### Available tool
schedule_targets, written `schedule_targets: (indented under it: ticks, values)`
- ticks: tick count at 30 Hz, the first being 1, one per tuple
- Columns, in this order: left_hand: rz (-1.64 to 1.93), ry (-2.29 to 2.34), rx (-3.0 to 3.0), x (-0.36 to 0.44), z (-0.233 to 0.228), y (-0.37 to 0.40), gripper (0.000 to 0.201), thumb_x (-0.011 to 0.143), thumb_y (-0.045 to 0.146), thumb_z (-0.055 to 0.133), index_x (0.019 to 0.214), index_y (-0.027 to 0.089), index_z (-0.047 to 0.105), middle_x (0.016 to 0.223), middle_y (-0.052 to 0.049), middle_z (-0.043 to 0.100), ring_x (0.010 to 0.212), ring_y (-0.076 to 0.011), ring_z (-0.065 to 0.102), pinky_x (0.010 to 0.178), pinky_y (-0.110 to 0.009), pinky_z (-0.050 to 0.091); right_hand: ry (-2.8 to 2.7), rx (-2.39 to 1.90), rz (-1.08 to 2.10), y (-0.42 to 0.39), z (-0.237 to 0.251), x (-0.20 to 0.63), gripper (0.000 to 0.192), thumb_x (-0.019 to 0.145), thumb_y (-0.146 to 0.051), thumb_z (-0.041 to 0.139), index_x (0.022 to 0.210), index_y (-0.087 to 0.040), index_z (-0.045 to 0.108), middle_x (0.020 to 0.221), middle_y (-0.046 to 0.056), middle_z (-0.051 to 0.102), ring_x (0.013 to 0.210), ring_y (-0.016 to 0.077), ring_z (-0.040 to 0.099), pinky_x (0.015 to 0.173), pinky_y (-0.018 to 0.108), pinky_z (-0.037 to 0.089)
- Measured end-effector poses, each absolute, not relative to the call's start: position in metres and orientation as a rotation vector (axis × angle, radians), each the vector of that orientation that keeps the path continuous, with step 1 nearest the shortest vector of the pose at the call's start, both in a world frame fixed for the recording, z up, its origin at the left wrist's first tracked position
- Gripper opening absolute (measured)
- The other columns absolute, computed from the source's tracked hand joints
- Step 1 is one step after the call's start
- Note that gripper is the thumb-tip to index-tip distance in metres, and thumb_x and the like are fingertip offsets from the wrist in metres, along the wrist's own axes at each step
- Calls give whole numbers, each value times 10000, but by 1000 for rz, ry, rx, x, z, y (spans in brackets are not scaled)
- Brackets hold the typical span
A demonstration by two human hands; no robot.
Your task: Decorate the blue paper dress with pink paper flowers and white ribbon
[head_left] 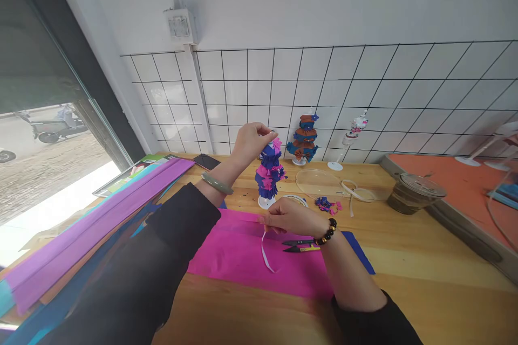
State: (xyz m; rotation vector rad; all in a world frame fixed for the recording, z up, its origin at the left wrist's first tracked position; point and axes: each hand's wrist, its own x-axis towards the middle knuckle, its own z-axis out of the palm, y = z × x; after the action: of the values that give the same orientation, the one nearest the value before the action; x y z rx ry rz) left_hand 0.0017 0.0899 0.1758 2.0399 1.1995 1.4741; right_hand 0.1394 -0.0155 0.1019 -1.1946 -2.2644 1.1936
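Note:
My left hand is closed at the top of a small paper-trimmed figure. The figure stands upright on a round white base and carries tiers of fringed dark blue paper with pink paper flowers. Lower down and nearer to me, my right hand pinches a narrow white strip, whose loose end hangs over a bright pink paper sheet. Thread snips with black blades and a yellow part lie on that sheet, just below my right wrist. My left fingertips are partly hidden.
Dark blue and pink paper scraps lie right of the figure, near a white ribbon loop. An orange-and-blue figure and a white one stand by the wall. Purple paper covers the left side; a lidded cup stands right.

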Motion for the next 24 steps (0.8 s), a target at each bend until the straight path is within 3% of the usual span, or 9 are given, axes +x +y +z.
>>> schedule_targets:
  ticks: [8, 14, 24]
  values:
    - [1410, 1295, 2075, -11, 184, 90, 194, 688, 342, 627, 681, 153, 670, 685, -57, 656, 646, -139, 573, 606, -283, 422, -2334, -1153, 1269, -17, 99, 130, 449, 739, -550, 526, 583, -146, 647, 468, -19, 505, 410, 66, 387, 412, 196, 296]
    - [1407, 1361, 2128, -27, 196, 100, 183, 710, 324, 596, 714, 158, 673, 717, -51, 663, 645, -129, 560, 608, -278, 430, -2457, -1086, 1207, -35, 73, 105, 485, 818, -556, 420, 632, -141, 589, 493, -33, 466, 443, 60, 377, 434, 191, 260]
    - [1483, 1434, 2151, -52, 198, 137, 176, 719, 305, 573, 708, 155, 662, 729, -50, 661, 685, -132, 561, 645, -284, 431, -2540, -972, 1088, -93, 14, 80, 318, 855, -424, 449, 822, -194, 666, 757, 4, 672, 645, 103, 550, 561, 200, 321]
